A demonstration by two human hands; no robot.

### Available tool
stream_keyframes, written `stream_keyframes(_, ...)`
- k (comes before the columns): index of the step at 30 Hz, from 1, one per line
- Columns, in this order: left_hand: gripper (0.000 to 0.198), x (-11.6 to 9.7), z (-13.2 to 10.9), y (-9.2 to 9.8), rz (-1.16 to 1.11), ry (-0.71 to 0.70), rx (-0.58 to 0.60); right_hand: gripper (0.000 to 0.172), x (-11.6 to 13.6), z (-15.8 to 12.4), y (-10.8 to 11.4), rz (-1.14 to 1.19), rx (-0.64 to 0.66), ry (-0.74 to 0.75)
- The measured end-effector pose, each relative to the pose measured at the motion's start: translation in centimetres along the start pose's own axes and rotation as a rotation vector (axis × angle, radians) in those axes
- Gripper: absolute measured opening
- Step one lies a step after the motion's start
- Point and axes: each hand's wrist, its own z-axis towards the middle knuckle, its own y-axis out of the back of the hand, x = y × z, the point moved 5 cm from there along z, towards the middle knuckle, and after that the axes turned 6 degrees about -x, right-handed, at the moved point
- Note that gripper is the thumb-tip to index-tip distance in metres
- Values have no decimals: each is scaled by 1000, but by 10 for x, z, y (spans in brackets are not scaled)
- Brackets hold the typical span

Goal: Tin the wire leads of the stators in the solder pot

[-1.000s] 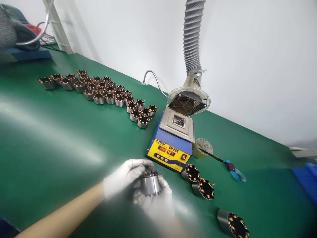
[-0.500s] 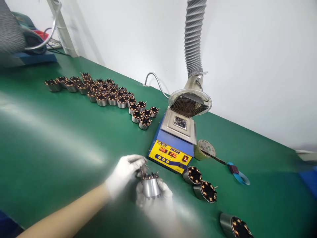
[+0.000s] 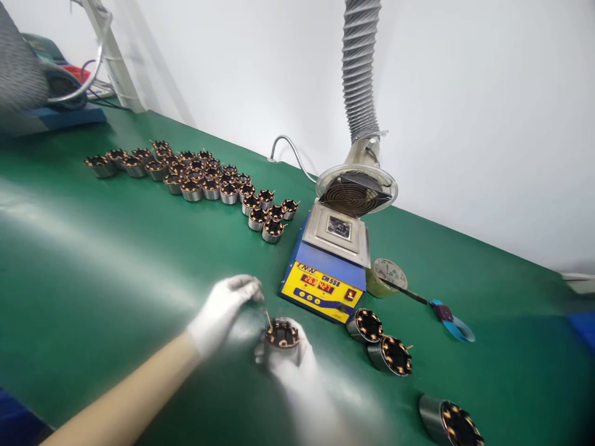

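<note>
My right hand [image 3: 290,362], in a white glove, grips a metal motor stator [image 3: 281,337] with copper windings, its open end facing up. My left hand [image 3: 223,310], also gloved, is closed in a pinch on a thin wire lead [image 3: 266,317] that rises from the stator's rim. Both hands hover over the green mat [image 3: 116,260] in front of a blue and yellow solder pot [image 3: 328,263] with red digits on its panel.
Several finished stators [image 3: 209,183] stand in rows at the back left. Three more stators [image 3: 385,347] lie on their sides to the right of my hands. A fume hose with a round hood [image 3: 356,189] hangs over the pot. A flux tin [image 3: 385,277] and blue-handled tool [image 3: 441,313] lie beside it.
The stator has tilted so its open end faces up. My left hand has drawn away to the left, pulling a wire lead out from the rim.
</note>
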Motion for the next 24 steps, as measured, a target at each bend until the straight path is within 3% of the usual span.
stream_keyframes(2, 44, -6, 4, 7, -27, -48, 52, 63, -4, 0, 11, -257, -212, 122)
stream_keyframes(4, 70, -4, 0, -1, 3, 8, 257, 68, -8, 0, 19, -460, -374, 278)
stream_keyframes(5, 79, -1, -5, -9, 33, 61, 369, 67, -9, 0, 20, -536, -401, 371)
stream_keyframes(7, 75, 8, -16, -25, 83, 152, 493, 63, -9, 0, 15, -683, -379, 560)
stream_keyframes(10, 47, 18, -22, -40, 55, 161, 389, 45, -2, -2, 4, -849, -304, 715)
stream_keyframes(12, 44, 23, -21, -42, 14, 139, 286, 33, 4, -5, -4, -942, -263, 757)
stream_keyframes(15, 47, 22, -17, -34, -30, 106, 165, 29, 11, -10, -9, -1092, -265, 813)
stream_keyframes(18, 50, 7, -8, -13, -23, 45, 75, 39, 10, -11, -5, -1169, -338, 842)
stream_keyframes(20, 45, -4, -4, -1, 39, 32, 80, 45, 8, -11, -2, -1175, -362, 857)
stream_keyframes(24, 25, -5, -4, -4, 251, 127, 270, 47, 5, -6, 0, -1089, -306, 794)
